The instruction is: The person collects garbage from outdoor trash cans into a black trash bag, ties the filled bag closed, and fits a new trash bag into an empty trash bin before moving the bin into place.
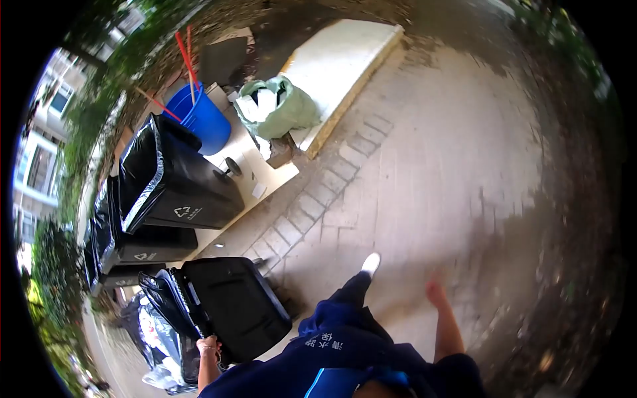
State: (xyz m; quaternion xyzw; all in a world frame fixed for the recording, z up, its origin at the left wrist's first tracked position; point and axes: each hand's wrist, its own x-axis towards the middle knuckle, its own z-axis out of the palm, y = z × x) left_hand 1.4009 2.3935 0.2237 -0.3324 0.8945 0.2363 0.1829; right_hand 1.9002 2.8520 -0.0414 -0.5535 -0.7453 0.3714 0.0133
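Left hand (208, 346): grip clasped on the black, rectangular-lidded plastic bin (235, 305). Right hand (436, 292): blurred; grip state cannot be determined.

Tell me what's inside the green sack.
At the open mouth of the green sack, white material shows, with a dark item beside it; I can't tell exactly what either is. Anything deeper is hidden by the contents on top and the sack's sides.
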